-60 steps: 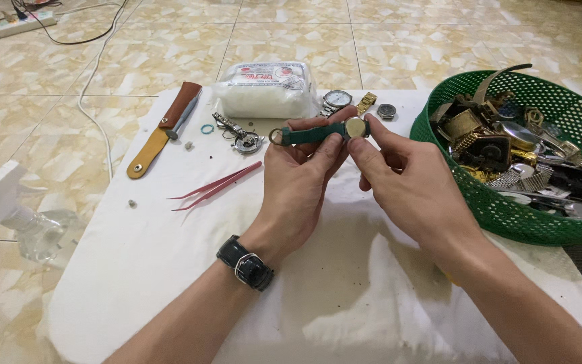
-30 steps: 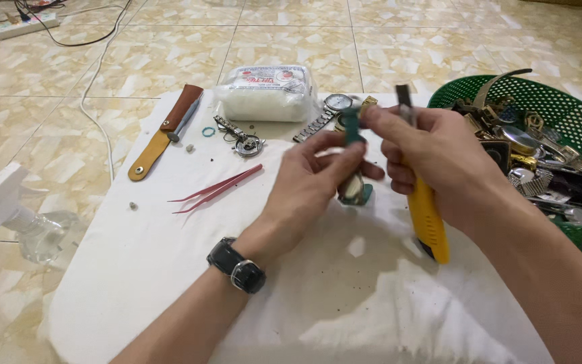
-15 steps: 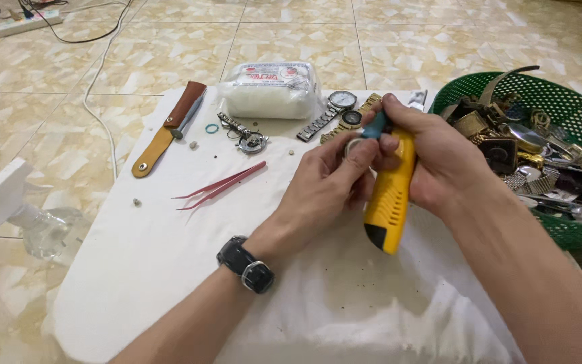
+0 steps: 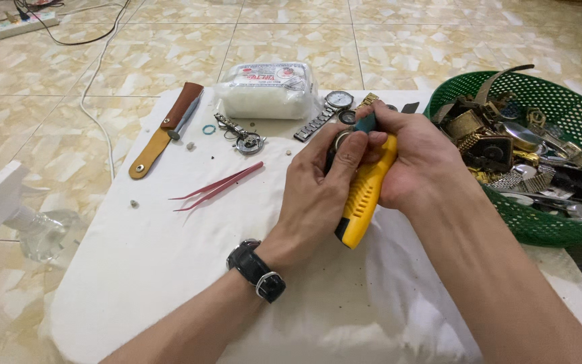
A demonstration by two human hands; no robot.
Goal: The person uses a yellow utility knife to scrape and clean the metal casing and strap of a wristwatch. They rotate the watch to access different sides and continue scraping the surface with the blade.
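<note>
Right now my left hand (image 4: 321,185) is closed around a small round watch case (image 4: 342,142) with a teal strap (image 4: 366,123) poking up behind it, thumb and fingers pinching it from the sides just above the white cloth (image 4: 170,269) that covers the surface. My right hand (image 4: 415,168) is wrapped tight around a yellow-handled knife tool (image 4: 362,199), its working end up at the case, where my fingers hide the tip, so I cannot tell exactly where it bites.

To do this well, I judge that the case needs to stay pinned and level while the tool does the moving. I want my left thumb pressing the case down against my fingers so it cannot spin, and I want my fingertips behind the line of the tip, not ahead of it, in case it skids. Short, controlled pressure from the right wrist seems safer than a long push. Holding both hands low over the cloth means anything that pops loose lands softly and stays findable.

Pink tweezers (image 4: 218,185) lie to the left, well apart from my hands, and the green basket (image 4: 540,232) of watch parts sits close on the right; I would keep my elbow off its rim.
</note>
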